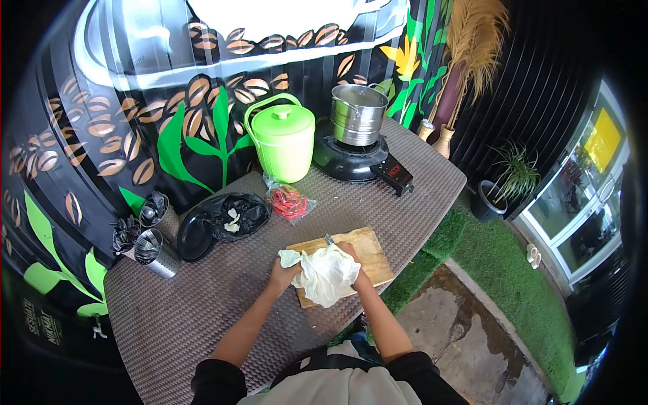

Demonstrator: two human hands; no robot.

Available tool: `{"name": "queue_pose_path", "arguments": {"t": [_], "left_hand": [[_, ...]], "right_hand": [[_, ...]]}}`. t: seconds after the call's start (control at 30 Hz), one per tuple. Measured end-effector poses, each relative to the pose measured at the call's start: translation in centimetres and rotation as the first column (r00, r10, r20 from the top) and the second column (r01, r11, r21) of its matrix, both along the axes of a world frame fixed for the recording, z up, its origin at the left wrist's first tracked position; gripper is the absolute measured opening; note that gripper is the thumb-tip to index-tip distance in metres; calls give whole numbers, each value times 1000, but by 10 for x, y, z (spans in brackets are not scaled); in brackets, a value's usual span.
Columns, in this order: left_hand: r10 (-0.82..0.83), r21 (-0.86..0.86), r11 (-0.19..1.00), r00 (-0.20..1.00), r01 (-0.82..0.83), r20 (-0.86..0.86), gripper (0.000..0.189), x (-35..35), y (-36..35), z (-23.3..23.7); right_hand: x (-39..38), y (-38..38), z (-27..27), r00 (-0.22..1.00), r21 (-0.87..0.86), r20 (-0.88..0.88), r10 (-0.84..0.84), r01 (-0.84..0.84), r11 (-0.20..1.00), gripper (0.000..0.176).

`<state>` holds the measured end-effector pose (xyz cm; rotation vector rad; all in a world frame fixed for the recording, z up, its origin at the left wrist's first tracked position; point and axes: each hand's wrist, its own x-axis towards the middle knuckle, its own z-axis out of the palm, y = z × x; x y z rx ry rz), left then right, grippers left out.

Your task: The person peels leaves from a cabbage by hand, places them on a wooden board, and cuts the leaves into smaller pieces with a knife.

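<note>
A large, pale, crinkled sheet that looks like a cabbage leaf (327,275) spreads between my hands over a wooden cutting board (372,251). My left hand (282,275) is closed on its left edge. On the other side my right hand (348,252) grips the upper right edge, its fingers partly hidden. A small grey, metallic-looking piece (329,239) shows just beside my right fingers; what it belongs to is covered. Part of the leaf hangs low over the board's near side.
Behind the board lie a bag of red chillies (290,202) and a black plastic bag (246,210) with pale scraps. A green lidded bucket (283,138) and a steel pot (358,118) on a portable stove (344,162) stand at the back. Metal cutlery holders (158,255) are left.
</note>
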<state>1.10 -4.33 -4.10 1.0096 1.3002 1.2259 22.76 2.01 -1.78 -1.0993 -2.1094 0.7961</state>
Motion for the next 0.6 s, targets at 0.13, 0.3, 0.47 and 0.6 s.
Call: {"name": "queue_pose_path", "arguments": {"t": [0.13,0.3,0.47,0.6], "left_hand": [[-29,40,999,999,30,-23,23,1,-1,-4],[-26,103,994,997,18,71,24,3,-3,-11],[51,105,993,998,-48,-23,19,8,-2,-16],[110,105,988,993,-114,41,19,14,-5,-6]], "right_hand": [[1,2,2,999,-11,29,14,-14,1000,27],[5,3,4,997,-26,69,34,-33,999,27],[5,3,6,999,3,33,22,-22,1000,27],[4,2,4,1000,24,8,9,-9,1000,28]]}}
